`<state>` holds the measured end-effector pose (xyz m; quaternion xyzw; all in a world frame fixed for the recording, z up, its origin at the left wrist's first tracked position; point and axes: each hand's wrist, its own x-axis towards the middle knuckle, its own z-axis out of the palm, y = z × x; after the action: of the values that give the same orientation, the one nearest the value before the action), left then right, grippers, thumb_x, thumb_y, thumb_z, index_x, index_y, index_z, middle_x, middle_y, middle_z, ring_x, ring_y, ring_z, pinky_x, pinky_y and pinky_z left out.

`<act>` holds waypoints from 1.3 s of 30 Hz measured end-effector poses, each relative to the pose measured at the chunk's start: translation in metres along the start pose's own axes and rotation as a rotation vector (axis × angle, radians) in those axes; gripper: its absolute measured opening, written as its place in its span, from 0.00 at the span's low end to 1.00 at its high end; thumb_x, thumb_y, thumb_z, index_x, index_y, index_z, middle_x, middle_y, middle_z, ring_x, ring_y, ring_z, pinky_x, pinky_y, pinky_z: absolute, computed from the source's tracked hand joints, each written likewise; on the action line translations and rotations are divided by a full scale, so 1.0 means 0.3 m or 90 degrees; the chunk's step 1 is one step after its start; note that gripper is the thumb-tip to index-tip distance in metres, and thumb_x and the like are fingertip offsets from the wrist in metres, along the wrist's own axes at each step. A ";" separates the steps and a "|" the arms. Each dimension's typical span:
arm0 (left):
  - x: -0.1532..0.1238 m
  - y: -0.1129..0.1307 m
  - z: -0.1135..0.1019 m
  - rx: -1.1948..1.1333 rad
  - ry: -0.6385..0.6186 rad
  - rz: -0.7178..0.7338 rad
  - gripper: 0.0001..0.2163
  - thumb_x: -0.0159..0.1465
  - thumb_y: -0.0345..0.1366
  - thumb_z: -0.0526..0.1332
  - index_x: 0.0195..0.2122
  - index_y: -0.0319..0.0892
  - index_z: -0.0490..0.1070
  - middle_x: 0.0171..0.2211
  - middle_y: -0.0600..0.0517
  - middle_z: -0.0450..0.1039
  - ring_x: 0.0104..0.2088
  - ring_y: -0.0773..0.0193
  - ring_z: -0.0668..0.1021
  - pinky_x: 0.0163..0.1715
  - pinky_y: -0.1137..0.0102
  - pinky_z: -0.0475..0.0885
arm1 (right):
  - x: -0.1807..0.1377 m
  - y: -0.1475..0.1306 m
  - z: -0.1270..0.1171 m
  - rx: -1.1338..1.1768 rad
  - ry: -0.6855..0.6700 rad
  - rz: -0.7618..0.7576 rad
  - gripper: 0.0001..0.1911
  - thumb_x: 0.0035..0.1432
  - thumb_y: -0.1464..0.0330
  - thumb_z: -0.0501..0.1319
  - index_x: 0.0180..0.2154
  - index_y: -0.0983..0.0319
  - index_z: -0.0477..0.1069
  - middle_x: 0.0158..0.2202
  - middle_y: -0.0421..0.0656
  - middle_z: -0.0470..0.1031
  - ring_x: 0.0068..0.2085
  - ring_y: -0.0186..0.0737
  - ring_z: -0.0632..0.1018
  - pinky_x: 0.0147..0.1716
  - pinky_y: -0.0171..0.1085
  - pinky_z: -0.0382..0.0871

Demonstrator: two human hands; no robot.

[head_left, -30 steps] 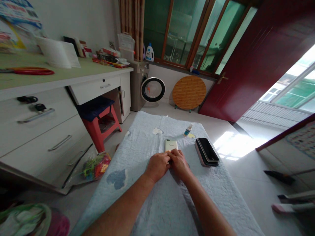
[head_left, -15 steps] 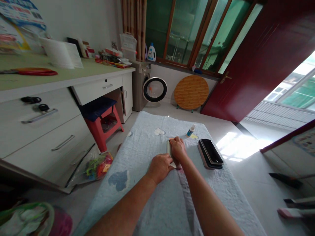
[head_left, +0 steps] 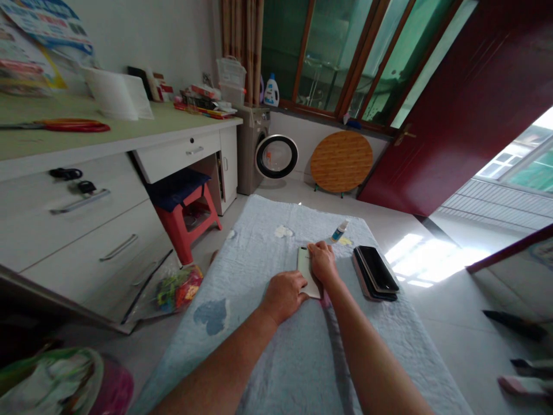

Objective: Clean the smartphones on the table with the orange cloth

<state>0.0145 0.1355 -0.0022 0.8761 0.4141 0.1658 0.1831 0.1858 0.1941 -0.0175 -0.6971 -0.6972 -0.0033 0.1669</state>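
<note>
A pale smartphone (head_left: 306,271) lies back side up on the light blue cloth, its camera at the far left corner. My left hand (head_left: 285,293) grips its near left edge, thumb at the near end. Along the phone's far right side, my right hand (head_left: 322,262) rests with curled fingers touching it. What is under those fingers, if anything, is hidden. Beyond my right hand stands a small white spray bottle (head_left: 339,231) with a blue label. Farther right, several dark phones or similar flat devices (head_left: 375,272) lie in a stack.
The cloth-covered table (head_left: 259,230) fills the middle. At left is a white desk (head_left: 173,135) with scissors (head_left: 78,125) and a paper roll (head_left: 114,95). A red stool (head_left: 185,216) stands under it. Behind are a washing machine (head_left: 249,150) with its door open and a round wooden board (head_left: 341,161).
My right hand has shifted right across the phone, uncovering more of its back. My left hand still holds the near left edge. The view has turned slightly left.
</note>
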 end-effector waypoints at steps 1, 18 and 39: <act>0.001 0.001 0.000 0.000 -0.002 -0.003 0.04 0.60 0.38 0.65 0.34 0.45 0.73 0.35 0.53 0.74 0.40 0.61 0.76 0.41 0.69 0.67 | -0.001 0.005 0.002 0.001 0.003 0.008 0.16 0.65 0.71 0.50 0.45 0.59 0.75 0.40 0.46 0.70 0.39 0.41 0.65 0.40 0.35 0.56; -0.005 -0.004 -0.006 -0.077 0.042 0.036 0.05 0.60 0.37 0.65 0.37 0.46 0.73 0.40 0.54 0.76 0.43 0.61 0.76 0.43 0.70 0.66 | -0.232 -0.050 -0.086 0.106 -0.075 -0.146 0.12 0.61 0.70 0.57 0.44 0.55 0.76 0.41 0.44 0.71 0.43 0.41 0.68 0.43 0.34 0.61; 0.008 -0.018 0.000 -0.033 0.009 0.025 0.04 0.61 0.38 0.64 0.33 0.44 0.73 0.33 0.53 0.74 0.38 0.61 0.76 0.38 0.71 0.67 | 0.012 -0.039 -0.003 -0.008 -0.061 -0.066 0.16 0.65 0.70 0.51 0.45 0.57 0.75 0.43 0.46 0.71 0.41 0.41 0.67 0.41 0.34 0.58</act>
<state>0.0123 0.1406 -0.0045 0.8777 0.3940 0.1858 0.1998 0.1746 0.1972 -0.0131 -0.6606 -0.7394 0.0174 0.1285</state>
